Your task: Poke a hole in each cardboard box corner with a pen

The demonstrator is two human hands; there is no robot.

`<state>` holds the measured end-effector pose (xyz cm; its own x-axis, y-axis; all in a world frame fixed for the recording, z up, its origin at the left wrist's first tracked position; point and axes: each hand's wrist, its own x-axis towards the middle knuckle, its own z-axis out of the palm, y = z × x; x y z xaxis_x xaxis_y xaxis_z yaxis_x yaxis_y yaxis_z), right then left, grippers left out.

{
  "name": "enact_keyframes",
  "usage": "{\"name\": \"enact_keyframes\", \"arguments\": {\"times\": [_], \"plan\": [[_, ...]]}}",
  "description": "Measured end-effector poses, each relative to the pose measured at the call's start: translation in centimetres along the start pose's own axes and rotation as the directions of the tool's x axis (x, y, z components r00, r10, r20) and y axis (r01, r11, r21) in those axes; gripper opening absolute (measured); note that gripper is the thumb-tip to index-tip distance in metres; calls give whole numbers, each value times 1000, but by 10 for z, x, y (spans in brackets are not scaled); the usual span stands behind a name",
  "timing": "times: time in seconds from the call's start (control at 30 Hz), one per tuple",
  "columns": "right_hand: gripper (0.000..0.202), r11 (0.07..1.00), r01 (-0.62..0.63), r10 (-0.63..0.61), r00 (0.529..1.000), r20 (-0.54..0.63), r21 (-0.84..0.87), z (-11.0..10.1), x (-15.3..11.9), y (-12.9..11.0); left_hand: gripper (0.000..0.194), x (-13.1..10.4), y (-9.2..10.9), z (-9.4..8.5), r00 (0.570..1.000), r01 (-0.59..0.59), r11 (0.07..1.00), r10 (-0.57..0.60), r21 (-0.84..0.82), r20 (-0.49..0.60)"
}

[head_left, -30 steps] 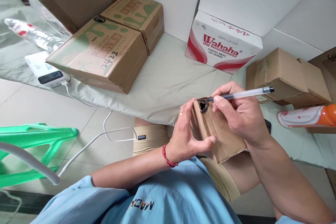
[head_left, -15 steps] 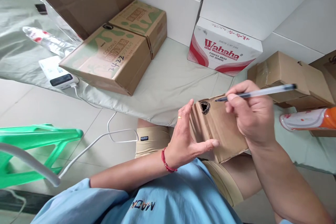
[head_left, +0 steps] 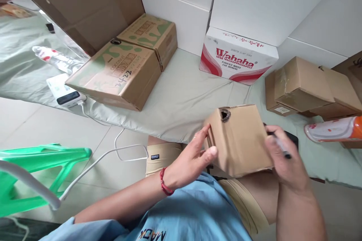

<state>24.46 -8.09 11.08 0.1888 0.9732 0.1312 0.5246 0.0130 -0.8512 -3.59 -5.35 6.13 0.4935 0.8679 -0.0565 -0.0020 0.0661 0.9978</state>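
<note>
A brown cardboard box (head_left: 247,139) with a dark-edged round hole near its upper left corner rests over my lap. My left hand (head_left: 189,158) lies against the box's left side, thumb and fingers apart. At the right side of the box, my right hand (head_left: 285,158) is closed around a pen (head_left: 281,146), whose dark cap end points down to the right. Part of the pen is hidden by the fingers. A dark flat object (head_left: 292,139) shows behind my right hand.
Two printed cartons (head_left: 113,71) stand at the left by a power bank (head_left: 66,92) with a white cable. A Wahaha carton (head_left: 237,58) is against the wall. Brown boxes (head_left: 308,83) and an orange-white bottle (head_left: 333,130) are right; a green stool (head_left: 53,154) is lower left.
My right hand has moved right and down from the box's top face to its right side, turning the pen. The box shows more of its top, and my left hand has shifted slightly left and down.
</note>
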Motion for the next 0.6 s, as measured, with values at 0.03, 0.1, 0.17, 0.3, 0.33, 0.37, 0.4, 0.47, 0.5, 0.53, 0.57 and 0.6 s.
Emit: {"name": "enact_keyframes", "arguments": {"times": [0.03, 0.1, 0.17, 0.3, 0.33, 0.37, 0.4, 0.47, 0.5, 0.53, 0.57, 0.6], "plan": [[30, 1000, -3, 3, 1000, 22, -20, 3, -3, 2, 94, 8, 7, 5, 999, -46, 999, 47, 8, -4], [32, 999, 22, -20, 998, -65, 33, 12, 0, 2, 95, 29, 19, 15, 989, -141, 989, 143, 37, -40], [37, 987, 136, -116, 972, -206, 83, 22, 14, 0, 82, 57, 29, 21, 966, -238, 970, 241, 48, -91], [41, 936, 337, -270, 875, -403, 104, 41, 69, 9, 65, 129, 37, 20, 883, -379, 911, 408, 161, -232], [41, 929, 352, -273, 858, -436, 111, 46, 85, 14, 67, 148, 37, 17, 855, -409, 886, 455, 217, -248], [41, 930, 348, -259, 850, -459, 118, 51, 101, 20, 67, 165, 36, 13, 825, -438, 855, 504, 277, -253], [41, 938, 324, -231, 853, -469, 126, 56, 115, 27, 66, 181, 34, 10, 800, -460, 826, 545, 327, -252], [43, 957, 243, -148, 878, -456, 158, 65, 136, 38, 66, 206, 26, 3, 790, -459, 804, 564, 377, -241], [44, 959, 211, -110, 892, -438, 189, 67, 142, 43, 68, 214, 20, 0, 810, -421, 828, 527, 371, -257], [45, 954, 191, -82, 906, -415, 229, 68, 143, 48, 71, 219, 13, -2, 838, -361, 866, 464, 346, -288], [46, 946, 179, -61, 917, -394, 270, 67, 142, 54, 76, 222, 5, -5, 864, -294, 904, 390, 311, -317], [47, 942, 164, -39, 921, -388, 294, 63, 137, 61, 78, 222, -3, -7, 885, -235, 933, 321, 272, -338]]}}
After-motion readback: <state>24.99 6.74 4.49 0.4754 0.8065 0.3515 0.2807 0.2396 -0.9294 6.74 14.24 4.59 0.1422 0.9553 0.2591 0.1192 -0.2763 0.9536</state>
